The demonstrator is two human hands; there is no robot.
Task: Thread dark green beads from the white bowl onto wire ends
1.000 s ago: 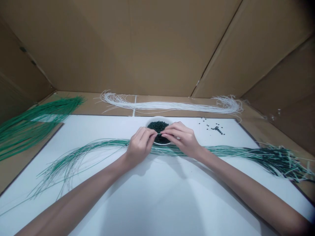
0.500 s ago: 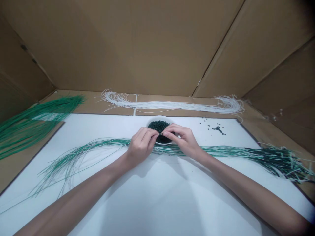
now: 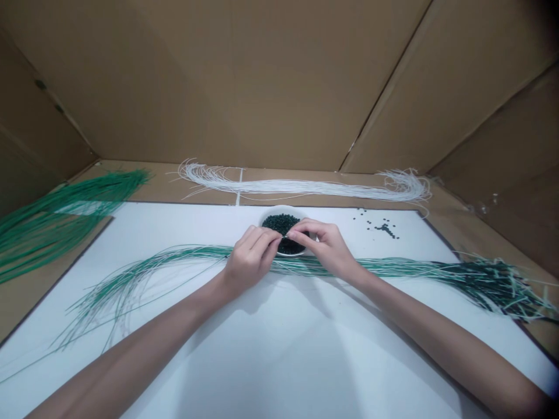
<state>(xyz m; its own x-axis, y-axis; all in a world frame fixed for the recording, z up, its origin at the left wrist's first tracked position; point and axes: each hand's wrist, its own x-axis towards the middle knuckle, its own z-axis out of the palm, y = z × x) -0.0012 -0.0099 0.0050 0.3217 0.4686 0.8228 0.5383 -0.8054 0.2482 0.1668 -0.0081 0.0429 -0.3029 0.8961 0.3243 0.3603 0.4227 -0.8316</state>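
Observation:
My left hand [image 3: 254,256] and my right hand [image 3: 325,247] meet fingertip to fingertip over a white bowl [image 3: 290,254] filled with small dark green beads [image 3: 280,223]. Each is closed in a pinch. A short bit of a thin pale strand [image 3: 285,236] shows between the fingertips; whether a bead is on it is too small to tell. Under both wrists a long bundle of green and white strands [image 3: 393,267] runs across the white board. Its right end carries many dark pieces and pale tips [image 3: 498,285], and its left end [image 3: 116,285] fans out loosely.
Loose dark beads [image 3: 384,228] are scattered on the white board [image 3: 271,361] right of the bowl. A bundle of white strands [image 3: 305,187] lies along the back, and green strands [image 3: 65,215] lie at the left. Cardboard walls [image 3: 218,81] stand around the back and sides.
Both hands hold almost the same pinch over the bowl, with only a slight shift at the fingertips. The rest of the scene is unchanged.

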